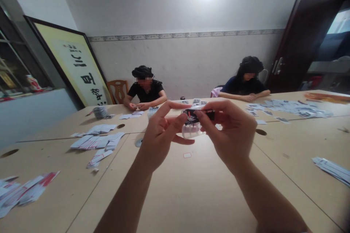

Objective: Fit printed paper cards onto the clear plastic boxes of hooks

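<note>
At your twelve o'clock is a small black packet with pale and red print. It runs roughly nine-to-three, pinched by your left hand and right hand.

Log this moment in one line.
left hand: pinching small dark item | right hand: pinching same item | item: above table | table left: white papers

We're basically bare hands and forearms here: our left hand and right hand both have slim, longish fingers and fairly narrow wrists. Our left forearm gets thicker toward the bottom edge, left of centre, and our right forearm does likewise toward the lower right, where it's honestly too dim for us to tell if a sleeve starts. Nails are kinda blurry.
</note>
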The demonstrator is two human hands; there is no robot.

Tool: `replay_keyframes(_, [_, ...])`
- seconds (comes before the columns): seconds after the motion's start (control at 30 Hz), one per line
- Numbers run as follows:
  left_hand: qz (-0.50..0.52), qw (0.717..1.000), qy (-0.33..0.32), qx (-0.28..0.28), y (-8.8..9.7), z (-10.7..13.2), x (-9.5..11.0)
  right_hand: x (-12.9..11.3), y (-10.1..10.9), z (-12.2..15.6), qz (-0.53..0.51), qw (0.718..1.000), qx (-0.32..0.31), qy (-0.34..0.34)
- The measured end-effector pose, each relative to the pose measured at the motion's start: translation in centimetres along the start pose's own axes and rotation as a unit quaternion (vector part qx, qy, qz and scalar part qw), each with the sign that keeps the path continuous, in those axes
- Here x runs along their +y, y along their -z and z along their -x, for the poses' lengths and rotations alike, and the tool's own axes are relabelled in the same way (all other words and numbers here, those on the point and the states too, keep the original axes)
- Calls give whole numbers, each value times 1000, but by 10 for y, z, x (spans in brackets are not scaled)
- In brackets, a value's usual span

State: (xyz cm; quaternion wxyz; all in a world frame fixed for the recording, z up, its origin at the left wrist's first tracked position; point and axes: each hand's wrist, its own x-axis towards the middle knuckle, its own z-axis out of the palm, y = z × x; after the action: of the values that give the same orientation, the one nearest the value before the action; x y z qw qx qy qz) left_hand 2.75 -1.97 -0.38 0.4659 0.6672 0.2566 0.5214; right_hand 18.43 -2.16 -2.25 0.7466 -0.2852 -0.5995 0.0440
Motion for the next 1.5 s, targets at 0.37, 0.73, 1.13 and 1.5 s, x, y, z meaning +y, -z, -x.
replay_keyframes(0.37, [-1,1000,-4,20,-3,1,-1,-2,0,0,-8,1000,1,-11])
replay_keyframes(0.73, [-18,999,-4,27,-4,1,-1,-1,0,0,2,1000,1,-7])
replay_keyframes(1.13, [-20,999,-15,42,-7,2,-3,-1,0,1,-2,1000,-1,-5])
replay_keyframes(1.5, [-42,997,-35,59,-10,3,-3,1,-1,0,-3,1000,0,-8])
